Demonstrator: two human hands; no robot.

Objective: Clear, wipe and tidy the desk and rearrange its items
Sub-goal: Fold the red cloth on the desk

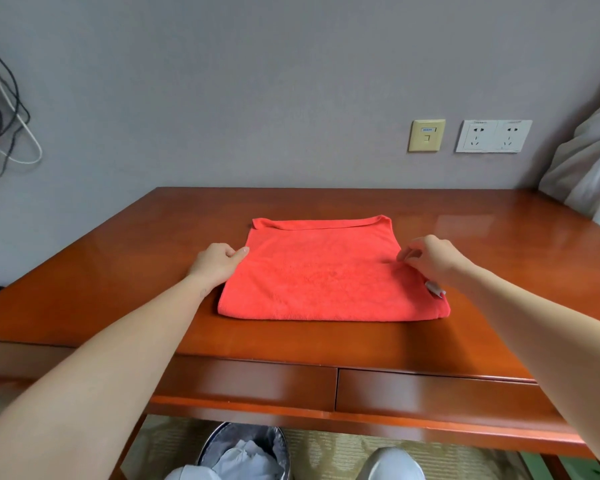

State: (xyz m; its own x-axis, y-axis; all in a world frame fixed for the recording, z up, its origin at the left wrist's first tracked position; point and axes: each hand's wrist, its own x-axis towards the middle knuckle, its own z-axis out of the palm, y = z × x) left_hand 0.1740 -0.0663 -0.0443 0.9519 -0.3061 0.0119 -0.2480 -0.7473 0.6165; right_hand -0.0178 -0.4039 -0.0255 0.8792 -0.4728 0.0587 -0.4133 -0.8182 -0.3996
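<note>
Red cloth lies folded flat in the middle of the worktop. Left grip pinches its left edge; right grip pinches the right edge. Clearing seems done, wiping likely too. Left to do: finish folding, put items back.

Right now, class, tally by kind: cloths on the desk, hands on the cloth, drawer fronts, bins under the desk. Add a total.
Red cloth: 1
Hands on it: 2, left hand, right hand
Drawer fronts: 2
Bin: 1
Total: 6
</note>
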